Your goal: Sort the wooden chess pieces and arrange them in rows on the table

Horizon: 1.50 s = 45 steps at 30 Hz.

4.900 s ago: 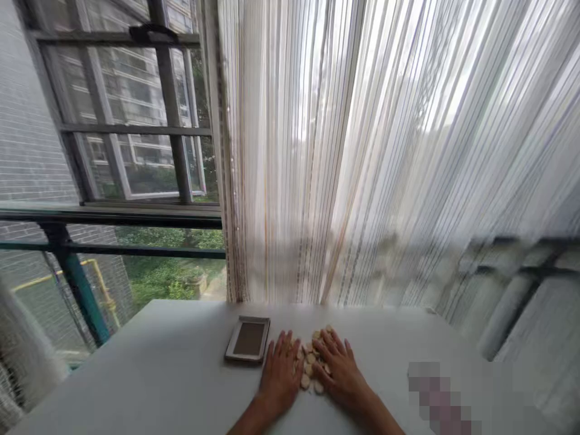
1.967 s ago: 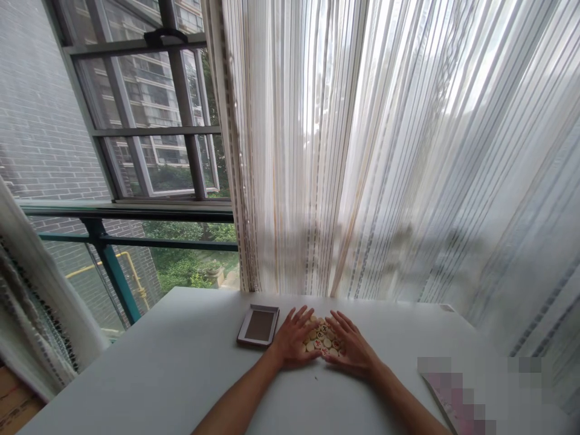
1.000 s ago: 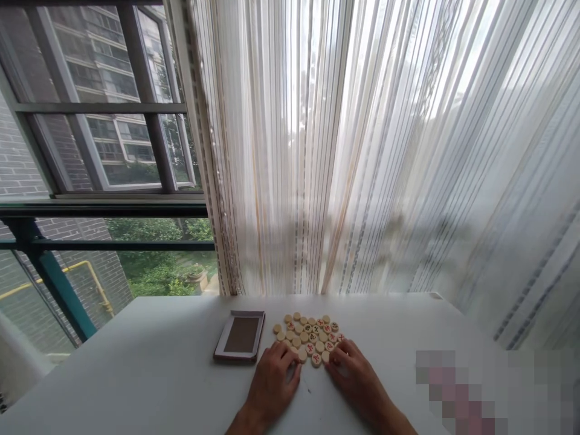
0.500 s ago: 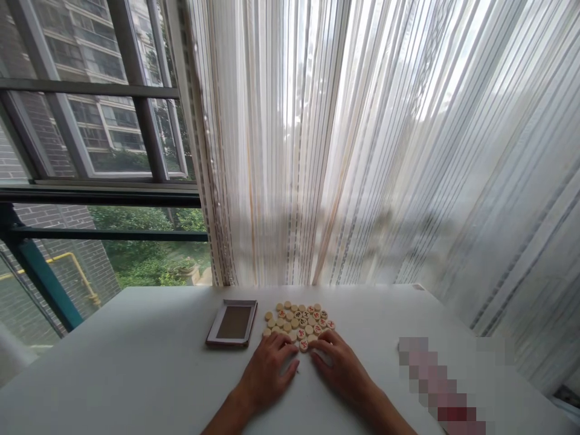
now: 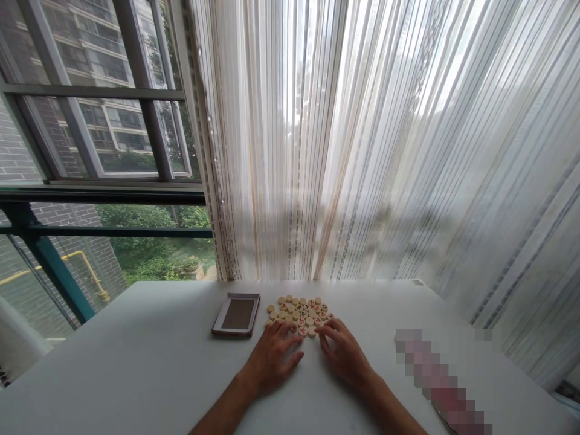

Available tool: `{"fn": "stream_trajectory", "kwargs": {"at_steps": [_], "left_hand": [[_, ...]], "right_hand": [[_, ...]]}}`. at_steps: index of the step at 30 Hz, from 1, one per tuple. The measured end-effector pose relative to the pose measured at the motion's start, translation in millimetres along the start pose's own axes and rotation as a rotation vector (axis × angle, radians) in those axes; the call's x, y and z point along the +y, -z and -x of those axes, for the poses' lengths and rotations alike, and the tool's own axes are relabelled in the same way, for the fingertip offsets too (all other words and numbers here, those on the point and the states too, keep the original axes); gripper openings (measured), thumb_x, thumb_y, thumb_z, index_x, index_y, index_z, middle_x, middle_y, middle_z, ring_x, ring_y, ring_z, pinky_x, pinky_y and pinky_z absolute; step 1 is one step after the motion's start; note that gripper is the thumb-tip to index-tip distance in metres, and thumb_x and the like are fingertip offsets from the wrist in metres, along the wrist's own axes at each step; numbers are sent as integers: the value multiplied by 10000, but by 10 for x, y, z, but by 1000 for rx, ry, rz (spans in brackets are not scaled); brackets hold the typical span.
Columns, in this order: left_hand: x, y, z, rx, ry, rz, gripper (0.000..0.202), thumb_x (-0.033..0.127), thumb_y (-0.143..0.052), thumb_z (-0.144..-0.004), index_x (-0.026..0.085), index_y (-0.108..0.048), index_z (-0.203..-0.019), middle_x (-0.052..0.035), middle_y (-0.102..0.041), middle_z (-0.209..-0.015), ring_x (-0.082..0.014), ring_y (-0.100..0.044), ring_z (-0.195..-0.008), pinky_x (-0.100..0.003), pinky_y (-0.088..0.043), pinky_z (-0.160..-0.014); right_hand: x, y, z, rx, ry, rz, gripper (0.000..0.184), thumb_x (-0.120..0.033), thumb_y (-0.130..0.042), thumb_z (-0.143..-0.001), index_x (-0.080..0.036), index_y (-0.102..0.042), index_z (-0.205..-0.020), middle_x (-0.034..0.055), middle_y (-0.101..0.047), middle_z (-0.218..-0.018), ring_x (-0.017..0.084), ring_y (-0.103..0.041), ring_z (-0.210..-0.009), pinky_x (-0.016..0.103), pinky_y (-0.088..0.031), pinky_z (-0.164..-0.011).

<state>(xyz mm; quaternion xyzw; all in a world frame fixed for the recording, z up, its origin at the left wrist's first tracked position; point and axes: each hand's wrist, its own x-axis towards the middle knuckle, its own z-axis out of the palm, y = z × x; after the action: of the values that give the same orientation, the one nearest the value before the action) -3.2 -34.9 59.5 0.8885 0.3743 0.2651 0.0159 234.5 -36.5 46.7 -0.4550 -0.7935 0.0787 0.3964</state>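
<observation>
Left hand (image 5: 273, 353) wide, right hand (image 5: 343, 351) loosely parted, at near edge of round pieces (image 5: 299, 308) on white table (image 5: 149, 362).

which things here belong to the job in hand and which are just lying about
Part of it:
round pieces, some marked red or black
left hand and right hand, at their near edge

Apparently just lying about:
flat brown-and-white case, untouched
pinkish item at right, too pixelated to name
</observation>
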Motion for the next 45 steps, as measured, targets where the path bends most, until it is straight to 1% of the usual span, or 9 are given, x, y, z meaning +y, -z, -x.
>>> {"fn": "stream_trajectory", "kwargs": {"at_steps": [5,12,16,20,23,29,34,40,45], "left_hand": [[-2,-18,14,-20,-21,-78,387,338,-521,-921,251,-526,-1298,-87,-491,-1412,-302,-395,-1331,-547,-310,-1123],[-124,-37,-166,-175,-210,-104,588,418,-537,-895,271,-376,-1441,-52,-336,-1557,-281,-292,-1425,-512,-172,-1201],[-214,-158,-374,-125,-91,-92,737,585,-532,-865,262,-312,-1490,-69,-295,-1577,-316,-259,-1436,-544,-151,-1194],[-250,-263,-462,-56,0,-67,696,658,-502,-855,289,-414,-1438,-71,-389,-1528,-335,-295,-1416,-574,-162,-1174],[-268,-298,-470,-31,50,-50,738,710,-511,-818,287,-444,-1419,-78,-434,-1498,-350,-309,-1407,-586,-176,-1161],[-346,-322,-550,-111,76,-41,858,764,-523,-763,299,-371,-1468,-89,-396,-1527,-377,-292,-1417,-606,-166,-1145],[-468,-348,-672,-167,60,-28,883,792,-535,-725,322,-382,-1456,-77,-381,-1537,-373,-280,-1425,-602,-158,-1148],[-541,-365,-733,-205,54,-52,850,776,-521,-748,324,-381,-1454,-74,-366,-1546,-364,-269,-1431,-603,-157,-1150],[-479,-299,-745,-181,35,-68,815,767,-491,-780,309,-393,-1447,-78,-377,-1539,-357,-285,-1423,-601,-157,-1154]], "right_hand": [[271,30,-26,154,-150,149,237,-227,-520,-912,-226,-684,-1084,97,-634,-1073,249,-587,-1042,398,-482,-947],[356,16,-28,145,-204,196,265,-253,-528,-897,-210,-675,-1113,93,-672,-1131,261,-589,-1091,411,-448,-972],[325,2,-17,117,-215,206,288,-348,-544,-911,-226,-663,-1142,90,-668,-1176,271,-576,-1131,420,-434,-968],[345,0,2,93,-220,206,342,-404,-536,-923,-224,-637,-1196,101,-647,-1225,273,-558,-1167,428,-419,-988],[377,8,-6,27,-210,202,510,-482,-626,-855,-230,-579,-1295,112,-582,-1331,297,-512,-1230,458,-394,-1019],[440,162,-183,-153,-178,221,763,-604,-698,-735,-254,-507,-1386,118,-537,-1384,317,-477,-1260,467,-369,-1034],[554,269,-359,-299,-96,187,940,-667,-707,-670,-275,-400,-1468,115,-450,-1481,325,-379,-1361,483,-280,-1098],[705,153,-485,-263,-99,150,996,-698,-738,-595,-211,-476,-1423,146,-513,-1426,335,-413,-1343,471,-272,-1111],[696,129,-477,-158,-119,132,818,-619,-717,-696,-228,-514,-1386,117,-557,-1377,300,-475,-1284,442,-332,-1080]]}}
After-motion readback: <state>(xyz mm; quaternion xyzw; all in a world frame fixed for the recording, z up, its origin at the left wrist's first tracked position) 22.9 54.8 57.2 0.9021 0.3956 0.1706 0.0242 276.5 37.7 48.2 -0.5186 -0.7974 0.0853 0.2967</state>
